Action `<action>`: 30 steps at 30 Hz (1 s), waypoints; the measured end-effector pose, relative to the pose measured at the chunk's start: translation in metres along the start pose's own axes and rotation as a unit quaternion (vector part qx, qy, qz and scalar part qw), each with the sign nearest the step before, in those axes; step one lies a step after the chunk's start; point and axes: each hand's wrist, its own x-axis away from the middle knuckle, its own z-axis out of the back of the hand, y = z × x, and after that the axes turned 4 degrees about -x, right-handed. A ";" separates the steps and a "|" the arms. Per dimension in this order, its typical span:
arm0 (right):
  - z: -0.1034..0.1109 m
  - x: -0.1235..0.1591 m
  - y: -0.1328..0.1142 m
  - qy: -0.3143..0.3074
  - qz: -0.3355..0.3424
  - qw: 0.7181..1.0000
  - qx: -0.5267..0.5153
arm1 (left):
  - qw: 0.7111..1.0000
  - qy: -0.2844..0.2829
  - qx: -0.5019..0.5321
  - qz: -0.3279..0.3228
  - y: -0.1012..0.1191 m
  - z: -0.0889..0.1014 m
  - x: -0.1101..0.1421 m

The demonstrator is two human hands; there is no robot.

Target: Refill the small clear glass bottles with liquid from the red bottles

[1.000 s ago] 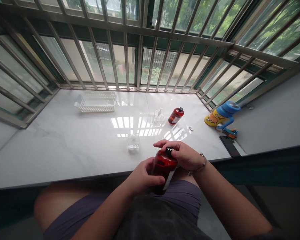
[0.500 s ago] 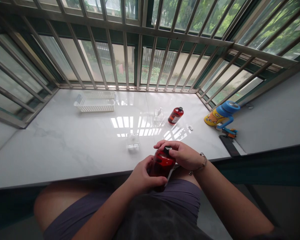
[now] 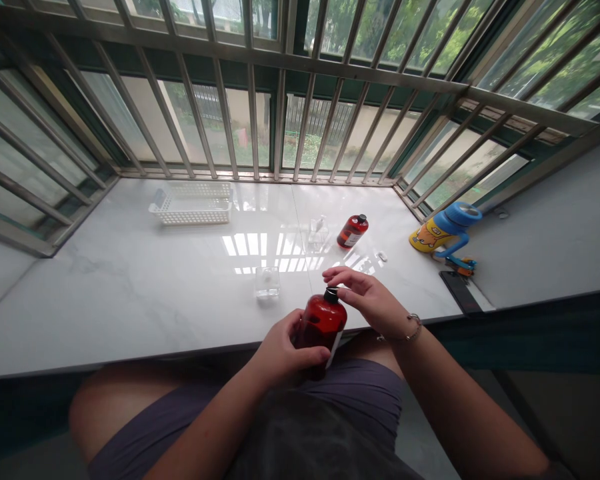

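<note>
A dark red, see-through bottle (image 3: 322, 325) with a pale label on its right side is held over my lap, near the counter's front edge. My left hand (image 3: 293, 347) is wrapped round its body, the thumb across the front. At the bottle's neck is a black cap (image 3: 331, 294). My right hand (image 3: 367, 300) is at this cap, its thumb against the right side and its other fingers reaching over behind it. Part of that hold is hidden. Left of the bottle, on the counter, stands a square clear glass bottle (image 3: 267, 283).
The white marbled counter (image 3: 145, 293) holds a white plastic basket (image 3: 193, 215), another clear glass bottle (image 3: 319, 232) and a second red bottle (image 3: 353, 232). At the right are a small white piece (image 3: 382, 256), a blue-and-yellow flask (image 3: 443, 230) and a black phone (image 3: 459, 292). Metal bars (image 3: 250, 120) line the window.
The bottle has tipped a little more upright and shifted slightly left. My right hand's fingers have risen and loosened around the cap, and its wrist has turned. The left hand keeps its hold.
</note>
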 end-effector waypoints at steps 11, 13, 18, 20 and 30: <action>0.000 0.015 -0.043 -0.009 0.131 0.953 0.274 | 0.998 -0.027 -0.049 -0.034 -0.004 0.008 -0.001; -0.003 0.019 -0.049 -0.012 0.140 0.946 0.291 | 0.998 -0.036 -0.042 -0.041 -0.004 0.008 -0.002; -0.010 0.026 -0.058 -0.015 0.152 0.942 0.297 | 0.995 -0.078 0.007 -0.059 -0.005 0.006 -0.004; -0.012 0.027 -0.061 -0.014 0.154 0.942 0.297 | 0.993 -0.099 0.034 -0.063 -0.005 0.005 -0.004; -0.016 0.029 -0.060 -0.007 0.173 0.939 0.298 | 0.987 -0.126 0.075 -0.071 -0.007 0.004 -0.006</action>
